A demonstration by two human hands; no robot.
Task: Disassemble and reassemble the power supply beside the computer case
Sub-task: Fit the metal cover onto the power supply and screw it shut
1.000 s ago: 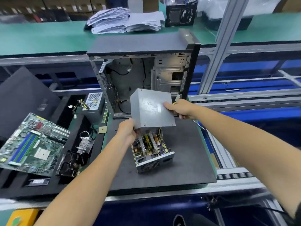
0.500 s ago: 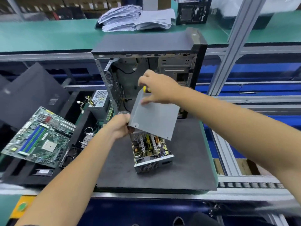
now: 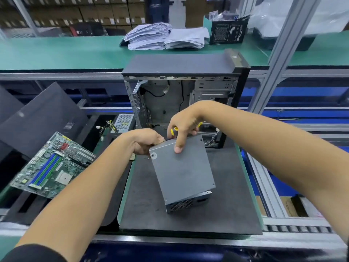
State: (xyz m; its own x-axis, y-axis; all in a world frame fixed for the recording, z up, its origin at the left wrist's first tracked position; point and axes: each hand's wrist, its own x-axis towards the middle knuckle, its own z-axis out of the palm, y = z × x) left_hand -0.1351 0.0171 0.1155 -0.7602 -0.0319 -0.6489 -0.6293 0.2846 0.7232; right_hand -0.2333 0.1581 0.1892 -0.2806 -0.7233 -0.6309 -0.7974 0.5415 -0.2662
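Note:
The grey power supply point(image 3: 184, 172) lies on the black mat point(image 3: 222, 208) with its metal cover down over the body; its mesh end faces me. My left hand point(image 3: 145, 141) grips the cover's far left corner. My right hand point(image 3: 182, 125) holds a yellow-and-black screwdriver point(image 3: 174, 130) in its curled fingers and presses one finger on the cover's top near the far edge. The open computer case point(image 3: 181, 95) stands upright just behind the power supply.
A green motherboard point(image 3: 52, 165) lies on a black tray at the left, with a second power supply point(image 3: 123, 121) and its cables behind it. Two small screws point(image 3: 146, 158) lie on the mat near my left hand. Paper stacks point(image 3: 166, 36) sit on the far green bench.
The cover, held raised and tilted above the exposed circuit board before, now sits down over the power supply body. My right hand shifted from the cover's right edge to its far top edge.

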